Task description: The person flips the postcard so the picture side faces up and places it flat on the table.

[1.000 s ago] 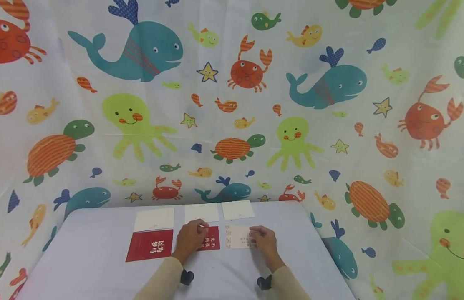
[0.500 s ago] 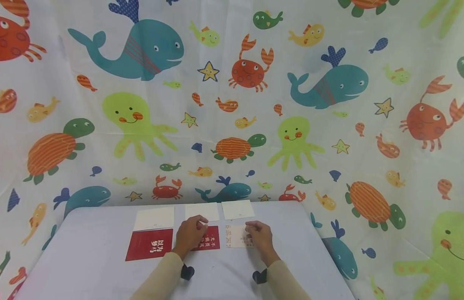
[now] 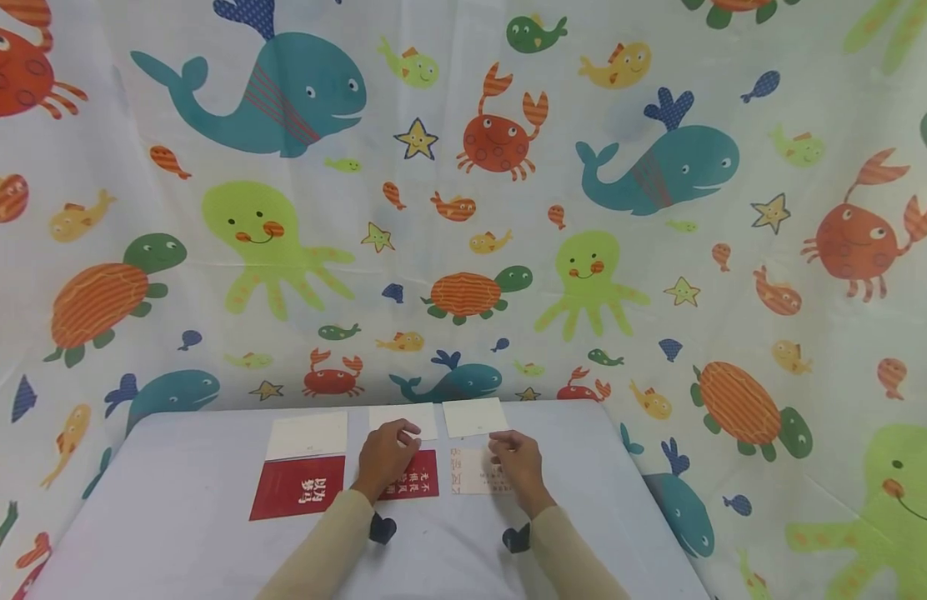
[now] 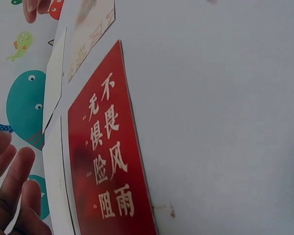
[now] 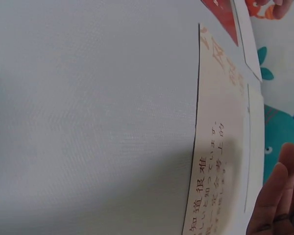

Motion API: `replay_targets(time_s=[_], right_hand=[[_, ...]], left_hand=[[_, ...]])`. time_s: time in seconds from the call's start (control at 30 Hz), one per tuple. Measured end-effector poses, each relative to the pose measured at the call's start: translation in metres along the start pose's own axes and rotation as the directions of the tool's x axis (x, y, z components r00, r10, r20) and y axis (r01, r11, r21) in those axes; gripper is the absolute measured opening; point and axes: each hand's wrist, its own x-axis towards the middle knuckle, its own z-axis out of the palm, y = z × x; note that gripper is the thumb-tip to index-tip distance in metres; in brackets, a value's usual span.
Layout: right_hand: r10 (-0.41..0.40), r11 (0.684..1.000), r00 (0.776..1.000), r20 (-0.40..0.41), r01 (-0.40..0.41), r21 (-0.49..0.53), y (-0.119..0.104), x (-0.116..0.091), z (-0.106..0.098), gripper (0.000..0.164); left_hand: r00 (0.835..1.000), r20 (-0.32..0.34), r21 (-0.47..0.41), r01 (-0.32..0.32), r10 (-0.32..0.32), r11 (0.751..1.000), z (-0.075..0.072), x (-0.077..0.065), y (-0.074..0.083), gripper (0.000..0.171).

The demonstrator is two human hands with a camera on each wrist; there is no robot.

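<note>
My left hand (image 3: 385, 460) hovers over the left part of a red card (image 3: 424, 477) with white Chinese characters. In the left wrist view its loosely bent fingers (image 4: 14, 181) hold nothing, and the red card (image 4: 105, 152) lies flat beside them. Over the right end of a cream printed card (image 3: 471, 472) is my right hand (image 3: 519, 468), covering part of it. The right wrist view shows those fingers (image 5: 279, 196) relaxed and apart from the cream card (image 5: 218, 132), whose lower part is in shadow.
A larger red card (image 3: 294, 490) lies left of my left hand. Along the back lie three pale cards: one at left (image 3: 308, 435), a middle card (image 3: 422, 417) and a right-hand card (image 3: 474, 417). Behind the white-covered table (image 3: 171, 508) hangs a sea-animal curtain (image 3: 463, 208).
Both hands have moved slightly forward, toward the back cards. The right hand has also shifted a little left, uncovering more print on the cream card. The cards lie as before.
</note>
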Motion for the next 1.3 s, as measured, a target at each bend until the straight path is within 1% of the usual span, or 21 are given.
replay_targets(time_s=[0.1, 0.37, 0.47, 0.6, 0.7, 0.87, 1.13, 1.3], right_hand=[[-0.006, 1.0, 1.0, 0.0, 0.006, -0.01, -0.002, 0.005, 0.001, 0.018], [0.008, 0.999, 1.0, 0.006, -0.008, -0.039, -0.005, 0.017, -0.001, 0.018], [-0.001, 0.999, 1.0, 0.009, 0.001, -0.038, -0.006, 0.022, -0.001, 0.019], [-0.018, 0.999, 1.0, 0.014, 0.018, -0.032, -0.008, 0.027, 0.0, 0.021], [-0.026, 0.999, 1.0, 0.011, 0.026, -0.033, -0.009, 0.03, 0.0, 0.023], [-0.022, 1.0, 1.0, 0.016, 0.022, -0.015, -0.011, 0.036, 0.0, 0.025], [-0.047, 0.999, 0.999, 0.008, 0.047, -0.001, -0.011, 0.046, -0.004, 0.031], [-0.029, 0.999, 1.0, -0.005, 0.029, -0.021, -0.011, 0.052, -0.005, 0.031]], left_hand=[[1.0, 0.004, -0.003, -0.004, 0.004, 1.0, -0.001, 0.002, 0.004, 0.022], [0.999, 0.036, -0.021, 0.032, -0.031, 0.999, 0.003, 0.008, 0.01, 0.025], [0.999, 0.041, -0.029, 0.024, -0.023, 0.999, 0.006, 0.011, 0.01, 0.025], [0.999, 0.046, -0.048, -0.005, 0.007, 0.999, 0.01, 0.015, 0.01, 0.025], [0.999, 0.048, -0.055, -0.011, 0.014, 0.998, 0.014, 0.018, 0.011, 0.026], [1.0, 0.024, -0.053, 0.003, -0.001, 0.999, 0.022, 0.021, 0.012, 0.027], [0.999, 0.023, -0.07, 0.038, -0.037, 0.997, 0.029, 0.03, 0.015, 0.032], [0.998, 0.029, -0.061, 0.057, -0.055, 0.997, 0.031, 0.037, 0.016, 0.032]])
